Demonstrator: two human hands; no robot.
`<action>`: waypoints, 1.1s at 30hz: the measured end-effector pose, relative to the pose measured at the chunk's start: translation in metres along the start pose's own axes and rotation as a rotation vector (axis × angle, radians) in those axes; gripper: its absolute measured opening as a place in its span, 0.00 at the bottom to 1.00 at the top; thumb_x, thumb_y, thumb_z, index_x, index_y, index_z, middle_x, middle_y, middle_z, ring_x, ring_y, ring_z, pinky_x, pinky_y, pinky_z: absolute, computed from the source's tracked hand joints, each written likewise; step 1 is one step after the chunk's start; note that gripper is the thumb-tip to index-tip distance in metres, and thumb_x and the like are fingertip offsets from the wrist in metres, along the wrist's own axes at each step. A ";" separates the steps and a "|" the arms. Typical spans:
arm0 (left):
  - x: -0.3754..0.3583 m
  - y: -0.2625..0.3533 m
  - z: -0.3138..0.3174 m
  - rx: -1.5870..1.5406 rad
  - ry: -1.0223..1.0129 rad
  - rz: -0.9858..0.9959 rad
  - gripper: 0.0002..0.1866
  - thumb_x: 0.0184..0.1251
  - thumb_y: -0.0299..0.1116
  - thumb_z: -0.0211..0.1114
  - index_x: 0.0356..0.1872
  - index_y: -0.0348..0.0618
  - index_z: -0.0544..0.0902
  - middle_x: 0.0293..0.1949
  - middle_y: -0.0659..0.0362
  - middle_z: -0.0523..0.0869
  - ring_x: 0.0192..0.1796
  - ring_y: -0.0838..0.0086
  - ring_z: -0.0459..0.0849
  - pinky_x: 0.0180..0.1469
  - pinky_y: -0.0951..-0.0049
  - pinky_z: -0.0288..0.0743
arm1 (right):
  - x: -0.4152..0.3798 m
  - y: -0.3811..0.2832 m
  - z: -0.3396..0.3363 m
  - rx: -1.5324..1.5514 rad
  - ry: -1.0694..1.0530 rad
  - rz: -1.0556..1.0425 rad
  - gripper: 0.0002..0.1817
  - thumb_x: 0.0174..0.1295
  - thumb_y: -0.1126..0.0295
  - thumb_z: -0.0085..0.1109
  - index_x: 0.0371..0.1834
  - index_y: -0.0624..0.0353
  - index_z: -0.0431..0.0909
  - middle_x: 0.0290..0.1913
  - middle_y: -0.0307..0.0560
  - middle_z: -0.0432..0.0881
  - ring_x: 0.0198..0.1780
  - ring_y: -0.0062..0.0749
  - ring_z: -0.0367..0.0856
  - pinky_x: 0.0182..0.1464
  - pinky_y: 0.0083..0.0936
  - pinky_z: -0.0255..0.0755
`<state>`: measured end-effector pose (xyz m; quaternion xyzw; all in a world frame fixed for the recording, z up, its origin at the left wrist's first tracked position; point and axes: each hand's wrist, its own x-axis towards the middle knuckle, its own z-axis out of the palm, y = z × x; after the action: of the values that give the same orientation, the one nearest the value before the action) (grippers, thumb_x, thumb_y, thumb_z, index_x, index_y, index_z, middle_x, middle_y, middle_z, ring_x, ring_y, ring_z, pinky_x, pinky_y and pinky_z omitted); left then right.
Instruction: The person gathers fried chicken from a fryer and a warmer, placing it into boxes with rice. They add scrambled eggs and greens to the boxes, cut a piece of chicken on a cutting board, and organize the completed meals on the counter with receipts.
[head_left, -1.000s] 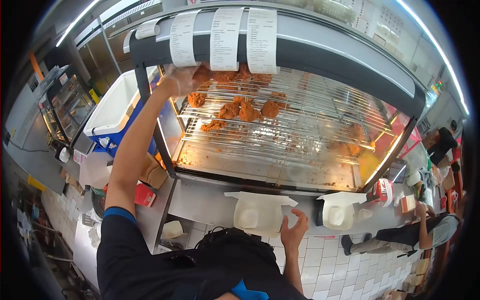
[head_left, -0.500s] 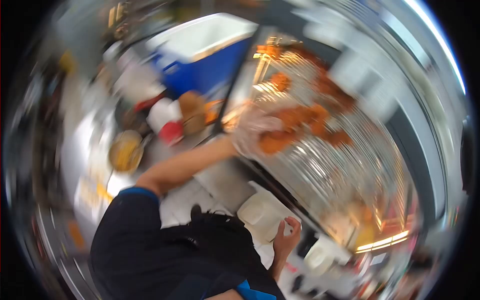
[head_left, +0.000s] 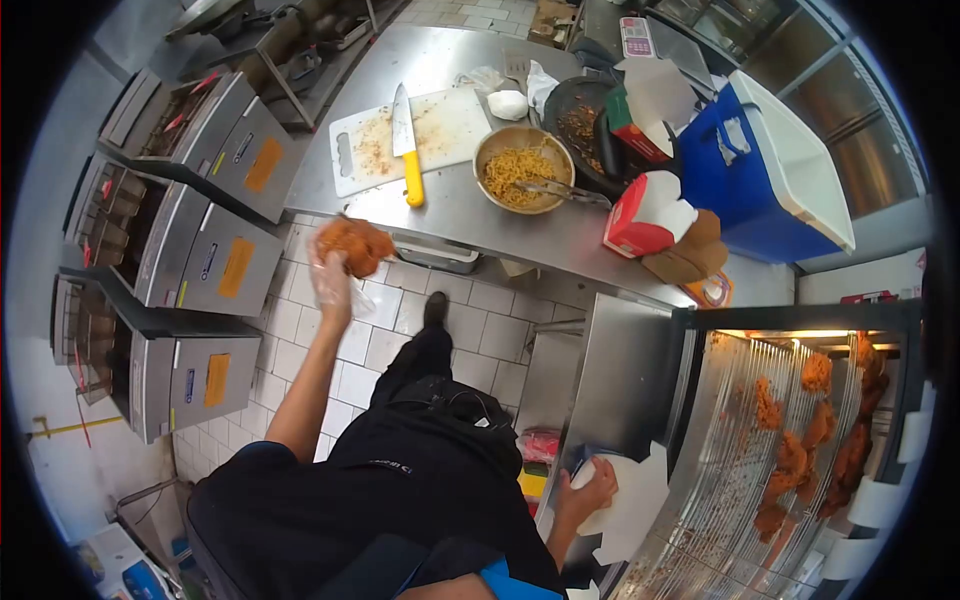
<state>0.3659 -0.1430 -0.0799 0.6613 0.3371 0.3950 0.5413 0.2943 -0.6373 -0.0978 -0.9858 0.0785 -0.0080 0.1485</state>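
A worker's left hand (head_left: 333,287), in a clear plastic glove, grips a piece of fried chicken (head_left: 356,246) with the fingers closed around it, above the tiled floor (head_left: 358,343) and near the edge of a metal table (head_left: 430,60) in a kitchen. The right hand (head_left: 588,492), fingers bent, touches an open white box (head_left: 636,500) beside a glass-fronted food warmer (head_left: 810,318); whether it grips the box cannot be told.

On the table, a knife (head_left: 402,122) with a yellow handle lies across a stained white cutting board (head_left: 452,130). To the board's right stands a bowl of noodles (head_left: 520,172) with metal tongs (head_left: 560,190) resting in it. A dark pan (head_left: 577,110) sits just behind the bowl, near a red-and-white carton (head_left: 637,218), an open brown box (head_left: 692,250) and a blue cooler (head_left: 740,170) with a white rim.

Inside the warmer, more fried chicken pieces (head_left: 790,455) rest on a wire rack (head_left: 725,450). Metal kitchen appliances (head_left: 215,255) line the left side.
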 end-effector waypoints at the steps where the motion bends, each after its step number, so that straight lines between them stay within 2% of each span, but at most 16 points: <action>1: 0.024 -0.004 -0.004 -0.030 0.020 -0.004 0.22 0.63 0.25 0.50 0.60 0.43 0.70 0.51 0.53 0.78 0.49 0.68 0.79 0.52 0.70 0.75 | 0.002 -0.013 -0.012 -0.059 0.023 0.026 0.36 0.39 0.68 0.77 0.57 0.52 0.74 0.59 0.49 0.75 0.63 0.53 0.66 0.63 0.54 0.56; 4: 0.121 -0.082 0.000 -0.241 -0.023 -0.024 0.23 0.58 0.23 0.51 0.56 0.47 0.70 0.48 0.54 0.78 0.46 0.72 0.79 0.48 0.72 0.76 | 0.018 -0.047 -0.030 -0.074 0.037 0.025 0.38 0.40 0.66 0.78 0.58 0.54 0.72 0.59 0.50 0.74 0.64 0.54 0.65 0.64 0.54 0.55; 5: 0.145 -0.088 0.012 -0.249 -0.048 -0.035 0.23 0.58 0.23 0.51 0.56 0.47 0.70 0.48 0.54 0.78 0.46 0.72 0.79 0.48 0.72 0.76 | 0.032 -0.076 -0.033 -0.046 0.071 -0.021 0.32 0.45 0.68 0.76 0.56 0.56 0.73 0.55 0.50 0.77 0.60 0.51 0.71 0.62 0.48 0.61; 7: 0.205 -0.095 0.045 -0.730 -0.116 -0.226 0.25 0.53 0.20 0.50 0.55 0.47 0.69 0.47 0.56 0.78 0.46 0.72 0.79 0.47 0.73 0.76 | 0.073 -0.157 -0.018 0.266 0.089 -0.134 0.24 0.49 0.71 0.73 0.51 0.57 0.78 0.47 0.49 0.81 0.53 0.44 0.78 0.57 0.38 0.68; 10: 0.253 -0.124 0.063 -0.535 -0.316 -0.267 0.23 0.49 0.20 0.50 0.51 0.44 0.71 0.47 0.58 0.77 0.47 0.72 0.78 0.47 0.77 0.75 | 0.134 -0.332 0.042 0.621 -0.102 -0.287 0.12 0.59 0.74 0.65 0.47 0.58 0.81 0.44 0.48 0.84 0.48 0.38 0.83 0.53 0.30 0.74; 12: 0.261 -0.136 0.061 -0.274 -0.390 -0.156 0.20 0.45 0.20 0.51 0.44 0.43 0.73 0.44 0.60 0.76 0.46 0.74 0.77 0.45 0.81 0.73 | 0.166 -0.431 0.100 0.736 -0.339 -0.432 0.15 0.60 0.72 0.65 0.50 0.62 0.78 0.45 0.51 0.84 0.49 0.39 0.83 0.56 0.31 0.73; 14: 0.270 -0.131 0.053 -0.399 -0.551 -0.392 0.18 0.37 0.18 0.47 0.34 0.43 0.72 0.38 0.64 0.74 0.46 0.76 0.74 0.49 0.84 0.68 | 0.189 -0.498 0.162 0.536 -0.208 -0.642 0.25 0.58 0.73 0.65 0.59 0.65 0.70 0.53 0.59 0.75 0.55 0.52 0.77 0.58 0.39 0.71; 15: 0.273 -0.133 0.050 -0.326 -0.619 -0.320 0.17 0.37 0.18 0.47 0.33 0.43 0.72 0.37 0.64 0.73 0.45 0.76 0.74 0.50 0.82 0.67 | 0.194 -0.521 0.175 0.459 -0.173 -0.661 0.29 0.57 0.73 0.64 0.62 0.66 0.67 0.56 0.62 0.71 0.55 0.57 0.75 0.57 0.41 0.71; 18: 0.285 -0.123 0.055 -0.179 -0.772 -0.201 0.15 0.38 0.19 0.49 0.32 0.45 0.72 0.36 0.66 0.71 0.39 0.82 0.70 0.43 0.86 0.63 | 0.205 -0.541 0.214 0.434 -0.351 -0.414 0.32 0.56 0.75 0.63 0.64 0.68 0.61 0.57 0.66 0.67 0.56 0.61 0.72 0.57 0.43 0.70; 20: 0.288 -0.129 0.074 -0.136 -0.773 -0.192 0.14 0.38 0.19 0.49 0.30 0.45 0.70 0.35 0.66 0.70 0.40 0.80 0.70 0.45 0.82 0.66 | 0.212 -0.533 0.202 0.390 -0.418 -0.360 0.32 0.56 0.76 0.62 0.63 0.69 0.61 0.57 0.67 0.67 0.56 0.62 0.72 0.57 0.44 0.69; 23: 0.285 -0.121 0.107 -0.075 -0.872 -0.058 0.17 0.41 0.18 0.50 0.37 0.40 0.76 0.40 0.58 0.79 0.46 0.68 0.77 0.55 0.72 0.71 | 0.220 -0.510 0.170 0.334 -0.421 -0.303 0.29 0.56 0.78 0.61 0.61 0.69 0.61 0.55 0.68 0.68 0.56 0.61 0.71 0.57 0.44 0.69; 27: 0.280 -0.041 0.099 0.158 -0.696 0.001 0.23 0.48 0.22 0.53 0.49 0.39 0.81 0.53 0.50 0.82 0.56 0.61 0.79 0.59 0.67 0.72 | 0.239 -0.479 0.136 0.249 -0.150 -0.407 0.24 0.57 0.78 0.61 0.55 0.68 0.62 0.49 0.67 0.73 0.50 0.61 0.77 0.53 0.45 0.71; 28: 0.279 -0.033 0.086 0.297 -0.610 -0.007 0.25 0.50 0.23 0.54 0.53 0.40 0.81 0.57 0.49 0.82 0.59 0.60 0.79 0.60 0.66 0.72 | 0.241 -0.480 0.124 0.257 -0.160 -0.418 0.24 0.57 0.78 0.61 0.55 0.68 0.62 0.49 0.67 0.73 0.50 0.61 0.77 0.53 0.45 0.71; 29: 0.276 -0.060 0.074 0.359 -0.408 0.177 0.21 0.52 0.23 0.52 0.49 0.38 0.82 0.52 0.50 0.83 0.57 0.59 0.80 0.61 0.66 0.72 | 0.241 -0.487 0.108 0.372 -0.269 -0.337 0.23 0.58 0.78 0.61 0.54 0.67 0.61 0.45 0.66 0.76 0.46 0.60 0.79 0.50 0.45 0.72; 30: 0.277 -0.082 0.069 0.374 -0.400 0.177 0.21 0.52 0.23 0.52 0.49 0.38 0.82 0.52 0.50 0.83 0.57 0.59 0.80 0.61 0.66 0.72 | 0.241 -0.492 0.101 0.482 -0.380 -0.248 0.23 0.60 0.77 0.61 0.54 0.67 0.60 0.41 0.64 0.79 0.42 0.60 0.80 0.47 0.45 0.73; 33: 0.266 -0.118 0.073 0.076 -0.093 0.022 0.16 0.59 0.19 0.51 0.48 0.36 0.80 0.48 0.51 0.81 0.54 0.61 0.79 0.63 0.64 0.69 | 0.231 -0.506 0.132 0.485 -0.501 -0.400 0.21 0.67 0.67 0.57 0.55 0.63 0.59 0.36 0.66 0.81 0.38 0.63 0.82 0.41 0.47 0.73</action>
<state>0.5509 0.0785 -0.1612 0.7027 0.3191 0.3565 0.5266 0.6046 -0.1580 -0.0765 -0.8894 -0.1577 0.1855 0.3869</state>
